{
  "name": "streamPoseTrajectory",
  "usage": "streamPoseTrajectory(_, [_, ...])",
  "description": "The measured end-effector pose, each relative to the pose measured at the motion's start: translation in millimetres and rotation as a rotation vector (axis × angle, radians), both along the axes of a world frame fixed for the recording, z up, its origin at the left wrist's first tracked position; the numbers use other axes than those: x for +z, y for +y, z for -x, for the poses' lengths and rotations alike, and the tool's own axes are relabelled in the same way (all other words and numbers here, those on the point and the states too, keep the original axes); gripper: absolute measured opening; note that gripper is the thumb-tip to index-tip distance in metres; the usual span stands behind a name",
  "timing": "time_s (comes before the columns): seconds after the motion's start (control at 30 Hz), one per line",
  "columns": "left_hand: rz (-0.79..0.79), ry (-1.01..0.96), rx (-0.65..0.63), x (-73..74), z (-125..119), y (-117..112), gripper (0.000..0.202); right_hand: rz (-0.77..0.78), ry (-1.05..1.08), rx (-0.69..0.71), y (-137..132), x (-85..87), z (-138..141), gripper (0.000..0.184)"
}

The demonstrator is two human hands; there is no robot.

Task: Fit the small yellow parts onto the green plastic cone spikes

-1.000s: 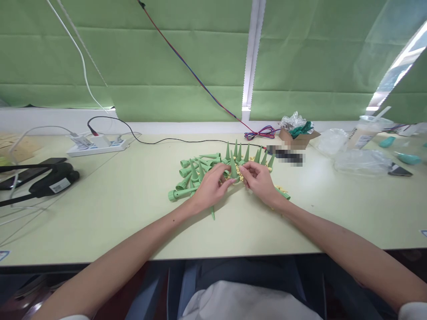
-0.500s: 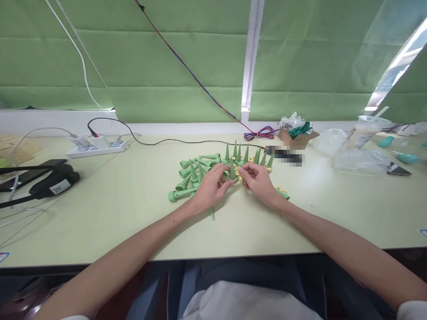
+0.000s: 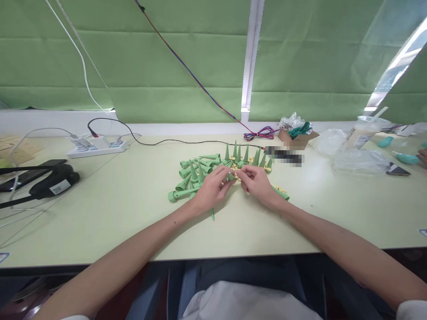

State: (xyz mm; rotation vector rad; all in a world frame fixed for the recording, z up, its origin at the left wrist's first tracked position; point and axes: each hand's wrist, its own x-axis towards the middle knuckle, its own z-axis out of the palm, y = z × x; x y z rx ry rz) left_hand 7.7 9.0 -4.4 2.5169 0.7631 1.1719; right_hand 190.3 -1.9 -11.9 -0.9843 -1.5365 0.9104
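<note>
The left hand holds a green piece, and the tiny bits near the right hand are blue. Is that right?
Not quite: the tiny bits near the right hand are yellow, not blue, as the head view shows. The left hand does hold a green piece.

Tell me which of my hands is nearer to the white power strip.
Left. Your left hand is to the right of the white power strip and closer to you; your right hand is farther right still, past the left one.
</note>
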Motion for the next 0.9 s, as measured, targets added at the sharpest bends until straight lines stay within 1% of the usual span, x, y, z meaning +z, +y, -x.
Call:
streamPoseTrajectory(0.2, [-0.070,0.012,-0.017,0.5,0.5,-0.1,0.015,0.051,-0.016,-0.007,0.6,1.7,-0.2,0.030])
streamPoseTrajectory(0.4, [-0.072,0.020,0.025,-0.7,1.1,1.6,0.015,0.085,-0.024,0.003,-2.0,3.8,4.1,0.041])
streamPoseTrajectory(0.67, [-0.103,0.015,0.011,-0.1,0.2,0.3,0.016,0.142,-0.003,0.007,-3.1,6.3,6.0,0.042])
streamPoseTrajectory(0.73, [-0.099,0.022,0.043,-1.0,0.4,0.8,0.017,0.146,0.023,0.011,-2.8,6.0,5.9,0.043])
streamPoseTrajectory(0.9, [-0.027,-0.014,0.129,-3.4,0.4,1.4,0.022,0.143,0.123,-0.004,-1.5,4.0,5.5,0.046])
